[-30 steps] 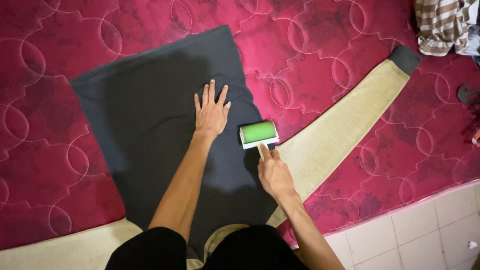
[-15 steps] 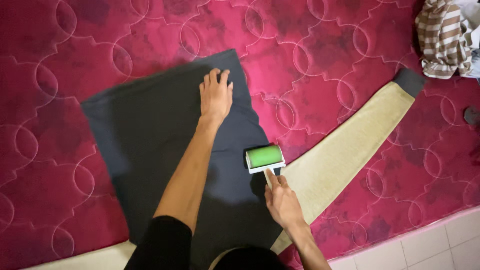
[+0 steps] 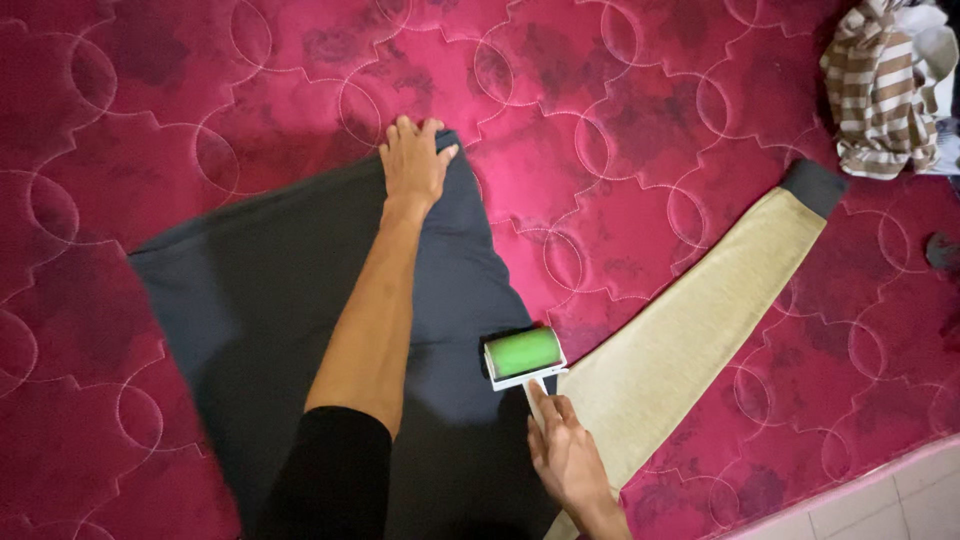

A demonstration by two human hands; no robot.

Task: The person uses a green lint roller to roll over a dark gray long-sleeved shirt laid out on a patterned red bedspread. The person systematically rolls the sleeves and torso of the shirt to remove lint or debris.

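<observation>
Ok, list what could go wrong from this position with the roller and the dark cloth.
1. The left hand presses only the far edge of the dark cloth, so the stretch near the green lint roller may bunch or drag as it rolls.
2. The roller sits at the cloth's right border, beside the beige sleeve; it could slip off onto that or the red mattress.
3. The right hand grips low on the handle, so the roller may tilt.

Green lint roller (image 3: 523, 354) with white handle, resting on flat dark grey garment (image 3: 270, 300), near its right edge
</observation>
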